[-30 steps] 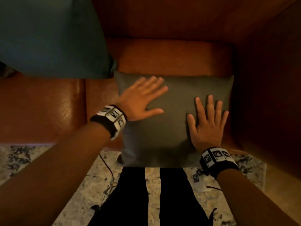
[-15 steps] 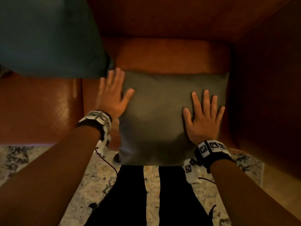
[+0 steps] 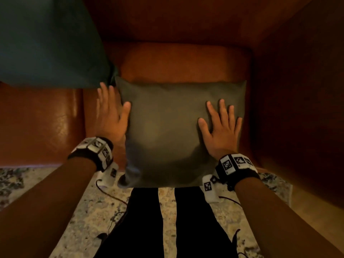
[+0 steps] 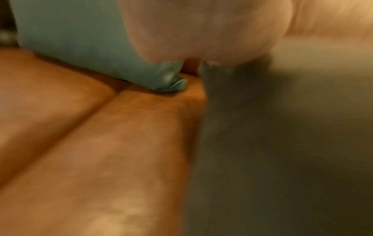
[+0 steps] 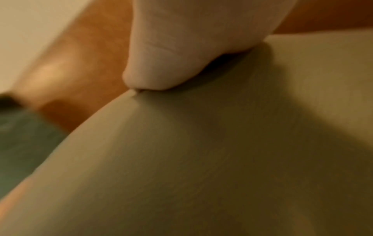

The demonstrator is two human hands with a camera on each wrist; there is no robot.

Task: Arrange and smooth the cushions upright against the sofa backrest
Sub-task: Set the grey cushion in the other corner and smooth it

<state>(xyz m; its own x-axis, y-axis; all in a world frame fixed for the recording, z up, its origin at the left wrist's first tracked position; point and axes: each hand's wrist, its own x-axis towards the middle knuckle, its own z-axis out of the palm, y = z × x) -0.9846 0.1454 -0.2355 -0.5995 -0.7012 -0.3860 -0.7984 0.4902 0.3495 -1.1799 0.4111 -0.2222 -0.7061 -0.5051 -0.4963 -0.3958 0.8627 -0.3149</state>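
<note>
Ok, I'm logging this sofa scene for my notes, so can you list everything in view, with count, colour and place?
Square grey-green fabric cushion: one, grey-green, on the sofa seat in the right corner, both hands on it.
Large teal fabric cushion: one, teal, upper left, standing against the backrest.
Brown leather sofa: one, orange-brown, with seat, backrest and right arm in view.
Patterned rug: one, pale with dark blotches, on the floor in front of the sofa.
Thin dark cables: dark, trailing from the wrist bands over the rug; count unclear.
Legs in black trousers: two, black, bottom centre.
Left hand: one, fingers straight, at the cushion's left edge.
Right hand: one, flat on the cushion's right side.
</note>
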